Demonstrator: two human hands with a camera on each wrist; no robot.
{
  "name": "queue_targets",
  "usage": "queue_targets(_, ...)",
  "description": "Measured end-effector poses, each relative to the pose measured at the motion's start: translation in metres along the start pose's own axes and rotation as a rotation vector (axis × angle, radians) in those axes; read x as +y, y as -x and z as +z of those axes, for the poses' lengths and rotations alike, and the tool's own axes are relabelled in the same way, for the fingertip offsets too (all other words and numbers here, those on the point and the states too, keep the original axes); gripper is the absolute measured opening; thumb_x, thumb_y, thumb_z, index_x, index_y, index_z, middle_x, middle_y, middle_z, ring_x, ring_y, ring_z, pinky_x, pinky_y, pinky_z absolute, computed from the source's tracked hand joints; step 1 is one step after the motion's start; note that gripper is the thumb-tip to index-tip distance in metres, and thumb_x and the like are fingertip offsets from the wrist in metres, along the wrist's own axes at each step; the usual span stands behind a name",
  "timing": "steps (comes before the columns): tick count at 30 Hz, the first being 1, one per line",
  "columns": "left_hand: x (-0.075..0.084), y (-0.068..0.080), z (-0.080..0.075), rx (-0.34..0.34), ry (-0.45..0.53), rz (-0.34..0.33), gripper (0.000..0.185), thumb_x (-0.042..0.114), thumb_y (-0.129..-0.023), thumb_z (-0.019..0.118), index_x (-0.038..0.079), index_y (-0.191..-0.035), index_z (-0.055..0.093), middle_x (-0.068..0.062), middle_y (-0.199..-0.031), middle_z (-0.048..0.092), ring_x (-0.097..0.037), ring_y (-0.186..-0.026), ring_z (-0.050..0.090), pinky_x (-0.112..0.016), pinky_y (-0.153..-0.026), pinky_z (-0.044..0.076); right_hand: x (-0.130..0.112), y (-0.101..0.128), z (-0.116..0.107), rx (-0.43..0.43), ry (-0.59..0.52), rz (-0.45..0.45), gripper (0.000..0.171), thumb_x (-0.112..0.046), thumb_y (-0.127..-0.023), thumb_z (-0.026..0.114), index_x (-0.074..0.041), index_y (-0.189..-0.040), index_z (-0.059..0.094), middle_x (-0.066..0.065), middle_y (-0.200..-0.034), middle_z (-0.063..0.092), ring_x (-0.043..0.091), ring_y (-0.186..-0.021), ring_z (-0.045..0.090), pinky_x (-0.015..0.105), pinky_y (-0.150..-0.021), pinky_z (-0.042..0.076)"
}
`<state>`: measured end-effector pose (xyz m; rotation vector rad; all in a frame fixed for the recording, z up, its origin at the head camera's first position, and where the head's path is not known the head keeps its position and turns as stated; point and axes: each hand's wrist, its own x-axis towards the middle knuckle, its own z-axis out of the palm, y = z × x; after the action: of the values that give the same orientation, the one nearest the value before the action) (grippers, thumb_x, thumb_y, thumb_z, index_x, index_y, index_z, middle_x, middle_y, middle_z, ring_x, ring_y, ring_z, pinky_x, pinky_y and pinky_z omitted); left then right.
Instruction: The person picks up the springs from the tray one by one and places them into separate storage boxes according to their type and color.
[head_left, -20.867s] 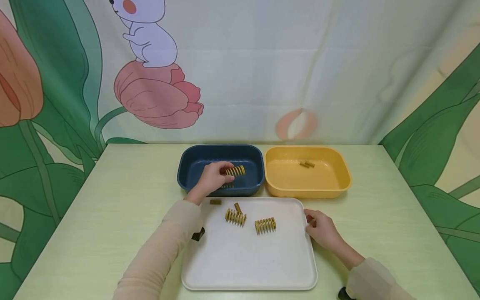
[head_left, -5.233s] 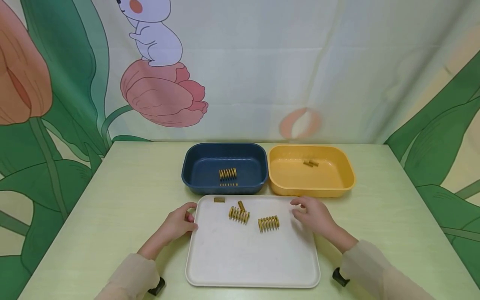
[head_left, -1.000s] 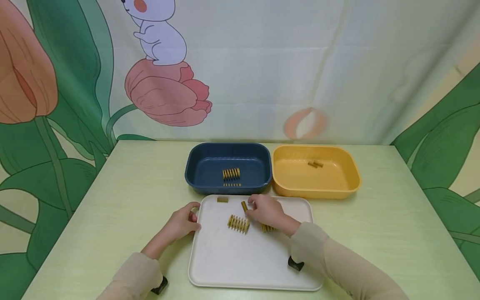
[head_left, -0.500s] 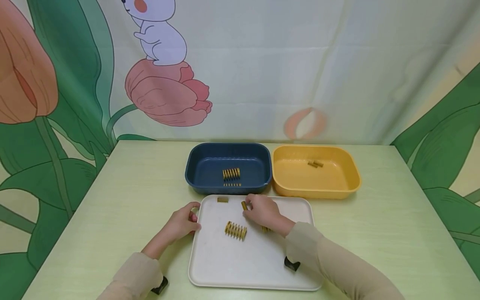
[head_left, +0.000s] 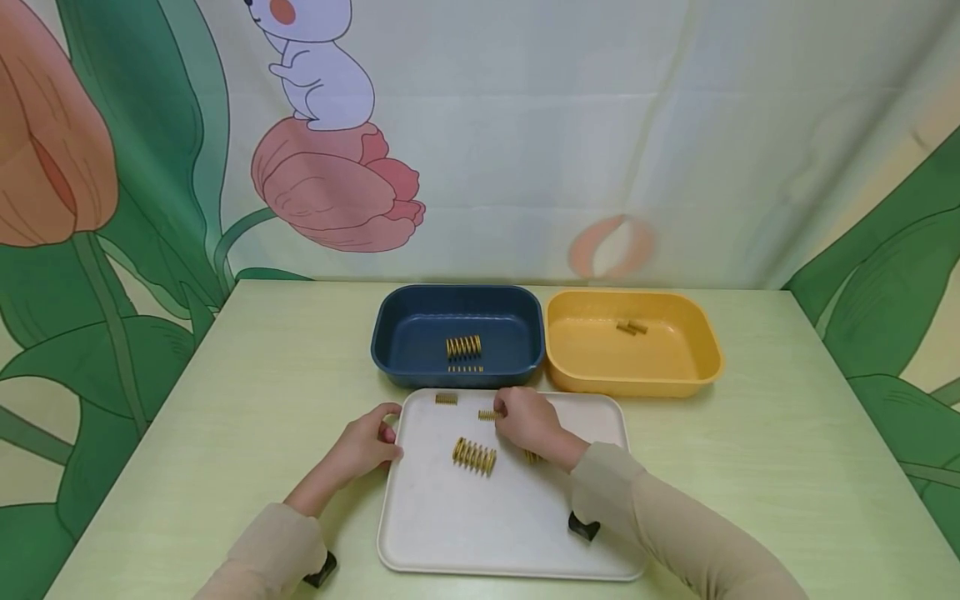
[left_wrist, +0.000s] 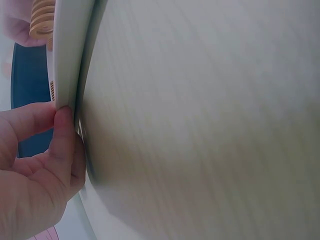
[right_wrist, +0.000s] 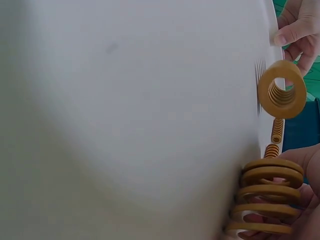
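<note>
Tabletop flanking tray, left fingers gripping rim, right fingers pinching spring

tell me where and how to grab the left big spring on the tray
Pinch the big spring across its middle coils, thumb on the near flank, fingers on the far one, probably best from above. It lies on its side on the white tray, length running roughly left to right, so both flanks are exposed; gripping the ends might compress it.
</note>
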<state>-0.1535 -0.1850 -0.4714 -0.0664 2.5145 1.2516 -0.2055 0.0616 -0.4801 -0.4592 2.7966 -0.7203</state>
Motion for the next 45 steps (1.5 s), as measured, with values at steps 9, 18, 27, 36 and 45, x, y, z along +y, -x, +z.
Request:
queue_targets(9, 0.0, 0.0, 0.0, 0.003, -0.001, 0.012, 0.054, -0.01, -0.08, 0.065, -0.005, -0.13, 0.048, -0.008, -0.081, 0.053, -0.016, -0.067, 0.05, -0.024, -0.06, 0.046, 0.001, 0.001, 0.0, 0.004, -0.008, -0.019, 0.008, -0.004, -0.083, 0.066, -0.008, -0.077, 0.065, 0.001, -0.071, 0.058, 0.015, -0.064, 0.048, 0.026, -0.056, 0.036)
queue_targets(18, -0.002, 0.0, 0.001, 0.007, 0.009, 0.009, 0.052, -0.01, -0.079, 0.064, -0.004, -0.129, 0.049, -0.007, -0.081, 0.051, -0.016, -0.067, 0.049, -0.025, -0.062, 0.045, 0.003, 0.002, 0.0, 0.007, -0.014, -0.021, 0.008, -0.004, -0.083, 0.067, -0.008, -0.077, 0.064, 0.0, -0.069, 0.056, 0.016, -0.065, 0.048, 0.026, -0.058, 0.037)
queue_targets(27, -0.003, 0.0, 0.001, 0.009, 0.004, 0.017, 0.053, -0.009, -0.079, 0.065, -0.004, -0.129, 0.049, -0.007, -0.08, 0.052, -0.016, -0.067, 0.049, -0.025, -0.062, 0.045, 0.003, 0.003, -0.001, 0.024, -0.04, -0.028, 0.007, -0.003, -0.082, 0.068, -0.008, -0.078, 0.064, 0.002, -0.071, 0.058, 0.016, -0.066, 0.049, 0.026, -0.06, 0.038)
queue_targets(36, -0.003, -0.001, 0.001, 0.012, 0.005, 0.016, 0.052, -0.009, -0.079, 0.064, -0.004, -0.128, 0.049, -0.007, -0.08, 0.051, -0.016, -0.068, 0.049, -0.025, -0.062, 0.044, 0.006, 0.005, -0.004, 0.039, -0.091, -0.044, 0.004, -0.001, -0.08, 0.068, -0.004, -0.08, 0.065, 0.003, -0.072, 0.059, 0.016, -0.067, 0.049, 0.025, -0.061, 0.039)
queue_targets(45, -0.001, 0.001, 0.0, 0.004, 0.02, 0.029, 0.053, -0.008, -0.079, 0.066, -0.004, -0.129, 0.049, -0.007, -0.081, 0.051, -0.017, -0.068, 0.049, -0.025, -0.06, 0.044, 0.01, 0.005, -0.007, 0.047, -0.131, -0.06, 0.004, -0.001, -0.081, 0.07, -0.002, -0.083, 0.066, 0.004, -0.075, 0.061, 0.015, -0.068, 0.049, 0.025, -0.062, 0.041)
